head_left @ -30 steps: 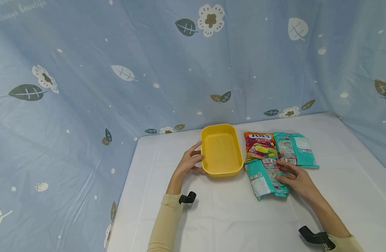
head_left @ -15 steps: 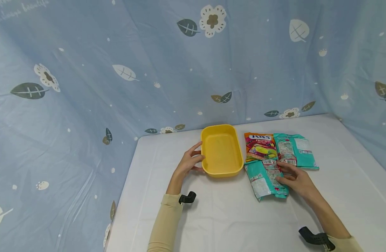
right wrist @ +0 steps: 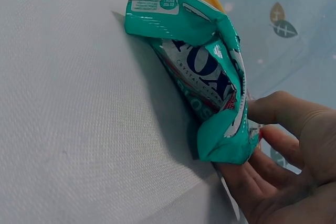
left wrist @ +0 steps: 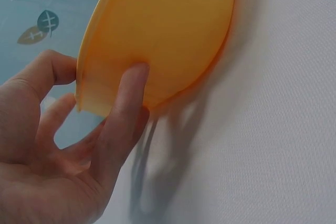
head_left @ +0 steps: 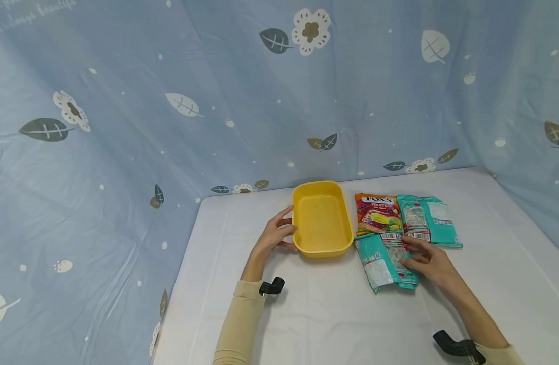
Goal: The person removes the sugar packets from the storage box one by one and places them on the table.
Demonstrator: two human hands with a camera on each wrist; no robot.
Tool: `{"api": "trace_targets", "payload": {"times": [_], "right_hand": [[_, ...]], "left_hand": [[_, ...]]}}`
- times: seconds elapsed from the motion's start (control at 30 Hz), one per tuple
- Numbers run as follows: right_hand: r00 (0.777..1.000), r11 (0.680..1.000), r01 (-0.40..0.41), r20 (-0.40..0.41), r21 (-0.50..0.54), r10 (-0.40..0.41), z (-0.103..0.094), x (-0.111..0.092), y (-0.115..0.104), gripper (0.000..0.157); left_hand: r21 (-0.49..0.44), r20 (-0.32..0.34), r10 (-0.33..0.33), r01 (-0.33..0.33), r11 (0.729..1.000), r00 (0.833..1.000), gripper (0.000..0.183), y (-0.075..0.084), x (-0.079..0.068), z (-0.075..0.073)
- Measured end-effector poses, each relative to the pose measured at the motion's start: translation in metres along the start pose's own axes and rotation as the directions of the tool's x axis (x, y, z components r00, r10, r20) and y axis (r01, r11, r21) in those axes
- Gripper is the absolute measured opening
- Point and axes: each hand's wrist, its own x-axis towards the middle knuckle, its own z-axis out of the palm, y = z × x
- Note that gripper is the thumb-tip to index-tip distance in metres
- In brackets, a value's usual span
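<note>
In the head view, my left hand [head_left: 271, 235] holds the left side of a yellow plastic tray [head_left: 322, 223], which has nothing in it. One fingertip presses the outer wall of the tray [left wrist: 163, 40] in the left wrist view, while other digits reach its rim. My right hand [head_left: 429, 259] pinches the right edge of a teal candy packet [head_left: 376, 266] lying on the table. Seen from the right wrist, this packet [right wrist: 202, 72] is creased and partly lettered; fingertips behind it are hidden.
An orange and purple Fox's Fruits packet [head_left: 377, 214] lies just beyond the held packet. Beside it lies another teal packet [head_left: 437, 225], back side up. White cloth covers the table [head_left: 325, 319]; a blue patterned curtain [head_left: 243, 91] hangs behind and at the left.
The head view has shifted very slightly. Both hands, the tray and the packets stay in the same places.
</note>
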Motion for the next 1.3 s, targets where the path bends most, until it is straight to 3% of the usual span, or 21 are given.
{"api": "trace_targets", "payload": {"times": [0.27,0.53,0.77,1.07,1.2,1.3], "right_hand": [[1.000,0.999,0.030,0.005,0.019,-0.030,-0.002,0.000,0.001,0.066],[0.999,0.999,0.036,0.009,-0.030,-0.036,-0.003,0.002,0.002,0.065],[0.998,0.996,0.061,0.026,-0.060,-0.059,-0.004,0.004,-0.001,0.065],[0.998,0.989,0.025,0.059,-0.146,-0.017,-0.012,0.006,-0.016,0.062],[0.999,0.980,0.038,0.036,-0.194,-0.032,-0.017,0.008,-0.025,0.056],[0.999,0.969,0.032,-0.025,-0.246,-0.040,-0.021,0.015,-0.031,0.056]], "left_hand": [[0.017,0.001,-0.015,0.015,1.000,1.000,0.071,0.003,0.001,0.001],[-0.013,0.048,-0.033,0.034,0.999,0.998,0.075,0.016,-0.005,0.001],[0.010,0.019,-0.013,0.013,1.000,1.000,0.072,0.005,-0.001,0.001],[0.022,0.009,0.015,-0.016,1.000,1.000,0.070,0.004,-0.002,0.002],[0.027,0.016,0.037,-0.037,0.999,0.999,0.070,0.006,-0.006,0.003],[0.035,0.013,0.047,-0.047,0.998,0.999,0.070,0.008,-0.009,0.003]]}}
